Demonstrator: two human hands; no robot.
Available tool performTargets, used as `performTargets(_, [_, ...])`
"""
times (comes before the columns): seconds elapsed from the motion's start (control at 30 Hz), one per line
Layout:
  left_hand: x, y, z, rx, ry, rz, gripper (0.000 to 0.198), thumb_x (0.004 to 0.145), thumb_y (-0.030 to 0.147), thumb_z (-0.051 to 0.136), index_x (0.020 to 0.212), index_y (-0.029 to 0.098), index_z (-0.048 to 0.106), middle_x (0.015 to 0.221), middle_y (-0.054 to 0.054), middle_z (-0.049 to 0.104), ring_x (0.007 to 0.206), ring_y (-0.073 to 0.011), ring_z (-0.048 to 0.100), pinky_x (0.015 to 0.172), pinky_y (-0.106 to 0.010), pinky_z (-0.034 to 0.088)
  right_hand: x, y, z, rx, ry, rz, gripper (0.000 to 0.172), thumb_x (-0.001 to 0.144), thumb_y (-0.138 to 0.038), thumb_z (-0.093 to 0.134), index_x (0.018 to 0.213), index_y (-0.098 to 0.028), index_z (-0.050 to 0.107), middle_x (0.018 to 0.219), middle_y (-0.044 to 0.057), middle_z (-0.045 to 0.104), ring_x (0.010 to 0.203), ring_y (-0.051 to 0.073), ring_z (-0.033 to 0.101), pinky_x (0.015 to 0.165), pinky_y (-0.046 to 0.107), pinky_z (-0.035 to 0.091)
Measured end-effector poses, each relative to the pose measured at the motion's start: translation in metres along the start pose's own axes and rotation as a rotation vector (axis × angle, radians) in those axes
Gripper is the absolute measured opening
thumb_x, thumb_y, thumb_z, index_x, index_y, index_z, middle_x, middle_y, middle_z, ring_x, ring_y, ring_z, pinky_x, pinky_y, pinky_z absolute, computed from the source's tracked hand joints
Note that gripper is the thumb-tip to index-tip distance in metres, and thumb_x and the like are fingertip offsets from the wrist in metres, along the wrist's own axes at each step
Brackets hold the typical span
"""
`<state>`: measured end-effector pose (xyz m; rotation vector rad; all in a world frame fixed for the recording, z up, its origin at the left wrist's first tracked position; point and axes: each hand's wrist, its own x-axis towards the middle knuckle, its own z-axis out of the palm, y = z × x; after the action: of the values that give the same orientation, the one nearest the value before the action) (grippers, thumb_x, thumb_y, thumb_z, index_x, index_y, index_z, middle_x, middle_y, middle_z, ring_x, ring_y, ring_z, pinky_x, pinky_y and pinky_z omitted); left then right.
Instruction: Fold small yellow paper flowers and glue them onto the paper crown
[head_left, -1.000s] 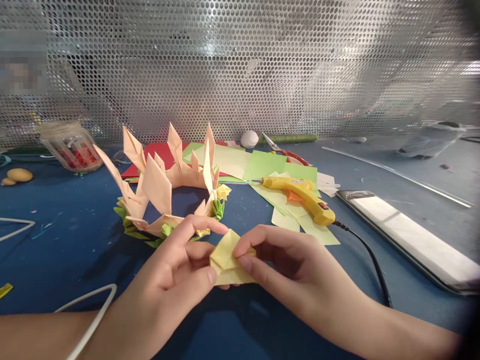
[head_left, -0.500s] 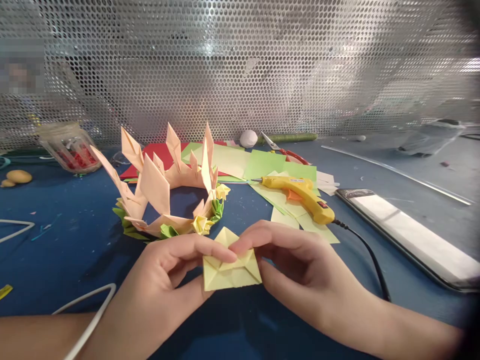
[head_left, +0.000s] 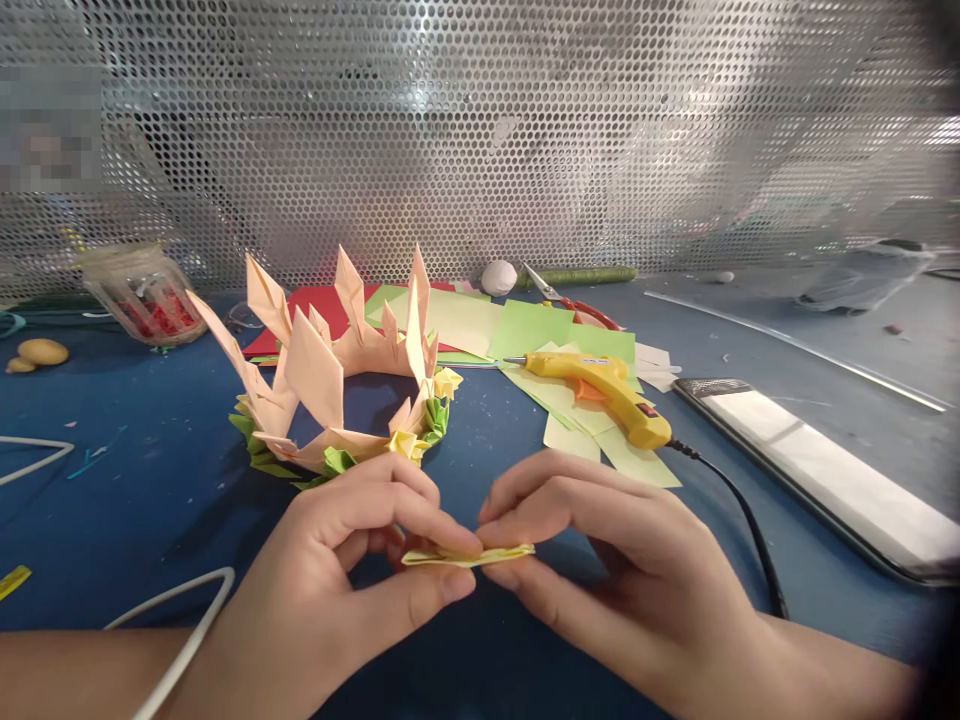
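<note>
A small folded yellow paper (head_left: 469,557) is seen nearly edge-on at the lower middle. My left hand (head_left: 360,570) pinches its left part between thumb and fingers, and my right hand (head_left: 600,560) pinches its right part the same way. The fingertips almost meet at its middle. Just behind my left hand stands a peach paper crown (head_left: 315,370) with tall points and green and yellow folded pieces around its base. A yellow glue gun (head_left: 600,380) lies on loose paper sheets (head_left: 532,330) beyond my right hand.
On the blue table (head_left: 150,520), a phone (head_left: 810,470) lies at the right. Red-handled scissors (head_left: 574,305), a white ball (head_left: 498,278) and a green roll (head_left: 585,275) are at the back. A glass jar (head_left: 146,300) stands back left. A white cable (head_left: 184,640) passes over my left forearm.
The yellow paper has tilted from showing its flat face to nearly edge-on. My right thumb and fingers have closed on its right part, and both thumbs now press from below.
</note>
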<state>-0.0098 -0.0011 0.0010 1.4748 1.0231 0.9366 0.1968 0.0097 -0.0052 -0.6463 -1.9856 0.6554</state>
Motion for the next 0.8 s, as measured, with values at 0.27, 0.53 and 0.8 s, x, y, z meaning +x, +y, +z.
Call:
performTargets(0.27, [0.002, 0.006, 0.003, 0.002, -0.066, -0.148, 0.010, 0.081, 0.024, 0.074, 0.073, 0.029, 0.078, 0.066, 0.007, 0.068, 0.058, -0.0092, 0.057, 0.056, -0.013, 0.047, -0.007, -0.004, 0.004, -0.031, 0.069, 0.041, 0.019, 0.084, -0.005, 0.067, 0.094, -0.021, 0.064, 0.082, -0.004, 0.076, 0.067, 0.006, 0.070, 0.067, 0.007, 0.054])
performTargets(0.53, [0.002, 0.003, 0.003, -0.037, -0.065, -0.222, 0.016, 0.082, 0.026, 0.071, 0.066, 0.026, 0.075, 0.066, 0.005, 0.071, 0.064, -0.0126, 0.060, 0.060, -0.017, 0.049, -0.005, -0.003, 0.004, -0.029, -0.019, -0.080, 0.026, 0.083, 0.004, 0.058, 0.095, -0.019, 0.066, 0.078, 0.004, 0.071, 0.065, 0.011, 0.068, 0.060, 0.017, 0.057])
performTargets(0.8, [0.010, 0.002, -0.002, -0.106, -0.126, -0.214, 0.025, 0.089, 0.029, 0.062, 0.067, 0.022, 0.071, 0.063, 0.004, 0.064, 0.061, -0.0114, 0.055, 0.060, -0.018, 0.046, -0.006, 0.001, 0.003, -0.009, -0.116, -0.079, 0.020, 0.088, 0.001, 0.060, 0.095, -0.016, 0.067, 0.086, 0.004, 0.069, 0.073, 0.009, 0.067, 0.070, 0.013, 0.057])
